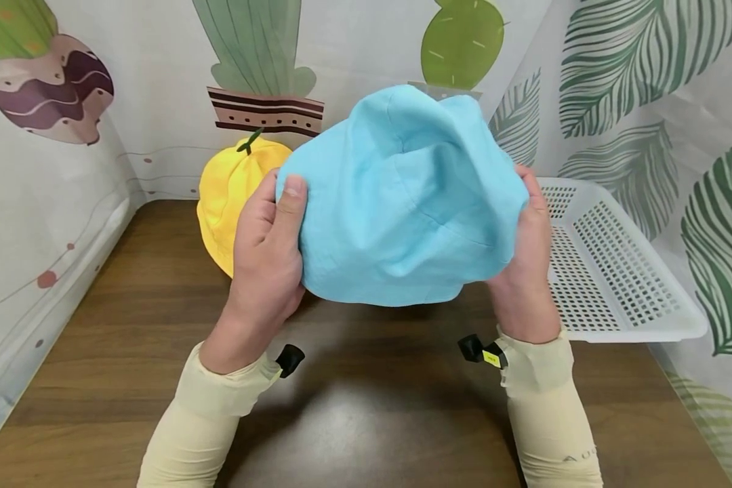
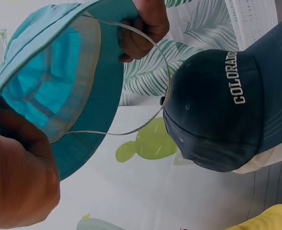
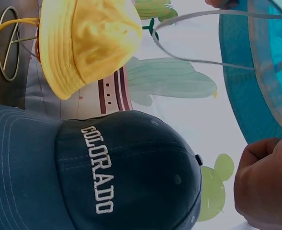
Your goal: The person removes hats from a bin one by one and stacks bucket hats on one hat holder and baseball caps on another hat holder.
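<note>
A light blue bucket hat [image 1: 396,203] hangs in the air between my two hands, its crown dented and tilted toward the head camera. My left hand [image 1: 271,237] grips the left side of the brim, thumb on top. On the opposite side, my right hand [image 1: 527,257] holds the brim, its fingers mostly behind the fabric. From the left wrist view the hat's inside shows a pale sweatband [image 2: 85,72], and a thin chin strap [image 2: 167,67] loops down from it. A dark navy baseball cap [image 3: 131,167] lettered COLORADO stands beyond, hidden by the blue hat in the head view.
A yellow bucket hat [image 1: 219,196] with a green sprout sits at the back left, on a wire stand [image 3: 9,43]. At the right of the brown table [image 1: 128,352] is a white perforated basket [image 1: 622,271]. Patterned cloth [image 1: 158,81] hangs behind.
</note>
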